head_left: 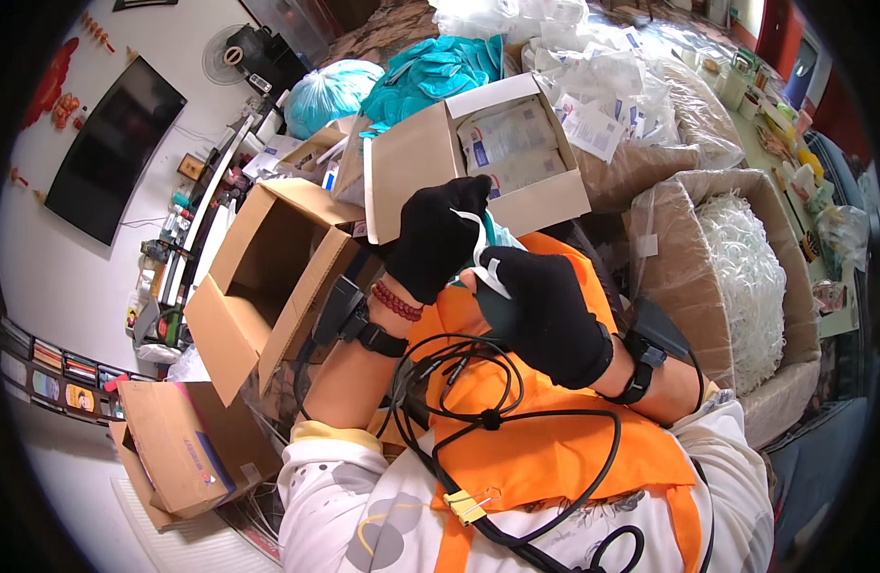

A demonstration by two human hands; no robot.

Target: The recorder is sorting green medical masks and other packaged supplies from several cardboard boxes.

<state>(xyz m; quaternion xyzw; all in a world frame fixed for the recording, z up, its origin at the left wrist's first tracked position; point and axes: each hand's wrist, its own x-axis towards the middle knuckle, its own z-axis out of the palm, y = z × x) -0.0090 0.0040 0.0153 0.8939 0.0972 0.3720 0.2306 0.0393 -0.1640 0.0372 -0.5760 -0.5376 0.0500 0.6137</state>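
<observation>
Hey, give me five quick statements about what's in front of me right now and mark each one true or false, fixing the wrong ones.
1. The left hand and the right hand are both gloved in black. True.
2. The red beaded bracelet is worn on the right arm. False: it is on the left arm.
3. A white strip shows between the two hands. True.
4. The apron is green. False: it is orange.
5. The plastic-lined carton to the right of the hands holds white strands. True.
</observation>
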